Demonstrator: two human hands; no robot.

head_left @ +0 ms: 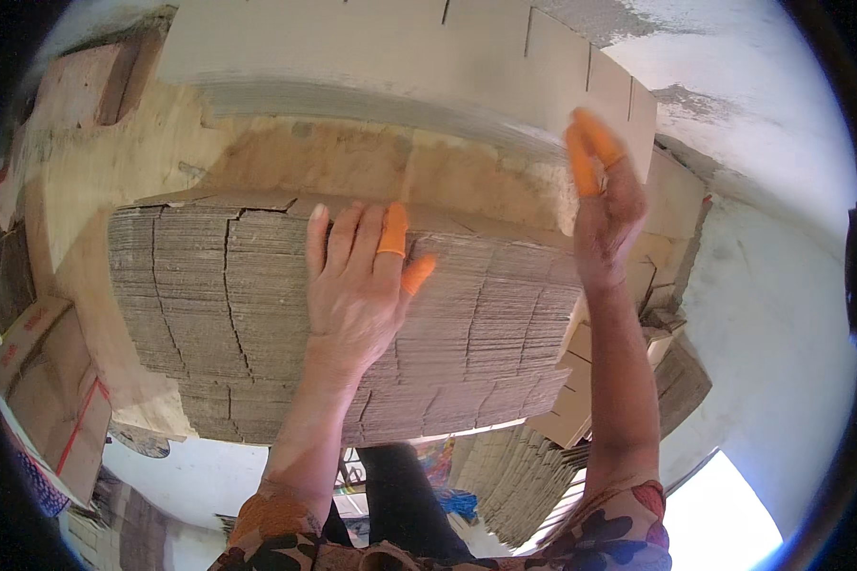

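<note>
Tabletop (76, 205) bears cardboard stack (267, 305); box (46, 381) leftward.

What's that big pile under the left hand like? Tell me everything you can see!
The pile looks like lots of thin grey-brown cardboard sheets, packed tightly, with their slightly uneven edges running side to side. Dark, jagged lines cut across those edges like cracks. It is wide and blocky, and sits on a pale board. The left hand lies on it, fingers reaching over the far edge.
</note>
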